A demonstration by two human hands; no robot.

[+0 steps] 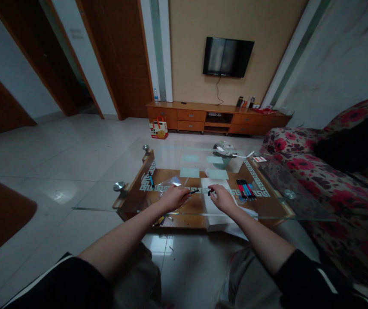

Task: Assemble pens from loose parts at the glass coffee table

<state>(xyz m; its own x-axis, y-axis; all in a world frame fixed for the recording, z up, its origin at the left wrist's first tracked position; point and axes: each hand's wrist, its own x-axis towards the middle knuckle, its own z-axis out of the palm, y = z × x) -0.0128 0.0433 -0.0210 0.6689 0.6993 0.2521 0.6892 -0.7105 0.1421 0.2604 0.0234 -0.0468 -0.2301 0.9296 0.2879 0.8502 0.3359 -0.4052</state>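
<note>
My left hand (174, 198) grips a dark pen (194, 191) over the glass coffee table (203, 159), its tip pointing right. My right hand (221, 198) pinches a small dark pen cap (210, 192) a short gap away from the pen's tip. Both hands hover above a white sheet of paper (214, 210). A row of several coloured pens (245, 189) lies on the glass just right of my right hand. A clear plastic bag (167, 185) sits by my left hand, and a single blue pen (152, 180) lies further left.
A dish with crumpled wrappers (225, 149) stands at the table's far side. A floral sofa (341, 180) runs along the right. Across the tiled floor are a wooden TV cabinet (216, 116), a wall TV (228, 56) and a red gift bag (159, 128).
</note>
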